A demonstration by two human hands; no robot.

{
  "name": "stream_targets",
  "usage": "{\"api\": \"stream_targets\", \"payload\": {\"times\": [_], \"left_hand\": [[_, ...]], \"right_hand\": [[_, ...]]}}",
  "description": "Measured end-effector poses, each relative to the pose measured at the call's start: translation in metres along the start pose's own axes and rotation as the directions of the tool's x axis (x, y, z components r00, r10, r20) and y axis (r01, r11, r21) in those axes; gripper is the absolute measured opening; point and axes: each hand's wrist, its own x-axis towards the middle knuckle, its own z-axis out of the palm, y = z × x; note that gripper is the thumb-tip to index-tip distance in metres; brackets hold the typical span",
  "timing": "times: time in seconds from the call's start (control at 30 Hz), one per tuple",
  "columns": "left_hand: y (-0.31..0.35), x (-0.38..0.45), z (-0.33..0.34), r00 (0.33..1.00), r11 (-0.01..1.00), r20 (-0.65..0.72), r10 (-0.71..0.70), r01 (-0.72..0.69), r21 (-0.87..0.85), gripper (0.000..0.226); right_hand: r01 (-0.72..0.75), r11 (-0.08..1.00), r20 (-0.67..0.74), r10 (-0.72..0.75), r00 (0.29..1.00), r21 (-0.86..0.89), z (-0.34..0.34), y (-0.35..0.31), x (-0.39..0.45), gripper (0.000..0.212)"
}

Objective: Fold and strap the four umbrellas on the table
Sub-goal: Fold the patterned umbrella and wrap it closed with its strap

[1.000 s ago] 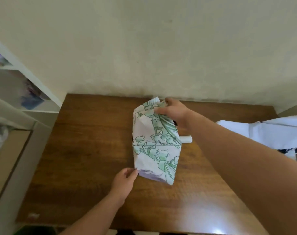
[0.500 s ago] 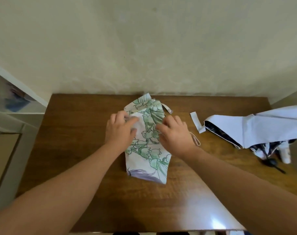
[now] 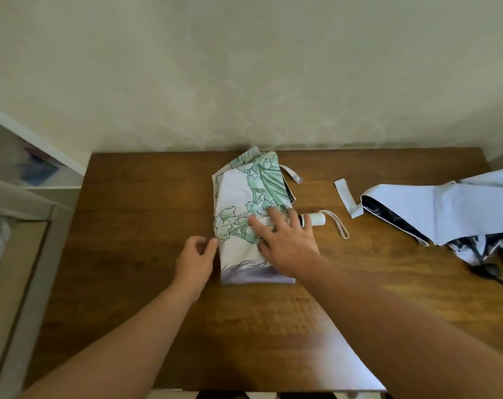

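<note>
Floral umbrella (image 3: 246, 197) lies flat near the middle of the wooden desk (image 3: 135, 254), canopy gathered into a rough rectangle, long axis running away from the person; green-and-white print on top, a purple band at the near end. Its white handle (image 3: 316, 219) sticks out on the right side, wrist loop (image 3: 339, 228) trailing on the wood; closing strap (image 3: 293, 175) lies loose at the far right corner, not fastened.

Right hand (image 3: 287, 240): fingers spread and nearly straight, palm down, pressing the fabric flat just beside the handle. Left hand (image 3: 197, 259): fingers curled, tips at the left edge of the canopy (whether they pinch the fabric or only touch it, cannot tell).

Second umbrella (image 3: 445, 208), white outside with a dark lining, lies well apart at the right edge of the desk, unfolded and loose; its white strap (image 3: 346, 200) lies flat on the wood; part of it runs out of frame.

Shelf unit (image 3: 28, 174) stands left of the desk; pale wall behind.
</note>
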Motion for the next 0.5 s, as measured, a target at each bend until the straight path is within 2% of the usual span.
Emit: {"api": "stream_targets", "payload": {"times": [0.07,0.13,0.23,0.37,0.5], "left_hand": [[-0.013,-0.016,0.005,0.972,0.96,0.154,-0.177,0.205,-0.189,0.026],[-0.016,-0.023,0.008,0.953,0.908,0.208,-0.222,0.28,-0.313,0.026],[-0.012,-0.024,0.013,0.957,0.868,0.21,-0.2,0.273,-0.415,0.019],[-0.005,-0.022,0.015,0.958,0.854,0.226,-0.177,0.264,-0.449,0.008],[-0.012,-0.016,0.014,0.971,0.877,0.163,-0.176,0.23,-0.422,0.009]], "right_hand": [[0.037,0.996,0.029,-0.035,0.999,-0.082,0.003,0.0,0.003,0.081],[0.069,0.991,0.071,-0.06,0.996,-0.118,0.005,0.003,-0.003,0.094],[0.069,0.993,0.098,-0.06,0.993,-0.092,0.005,0.006,-0.019,0.105],[0.041,0.999,0.045,-0.041,0.998,-0.011,-0.001,0.005,-0.039,0.097],[-0.011,0.999,0.033,0.01,0.999,0.042,-0.005,0.001,-0.038,0.091]]}}
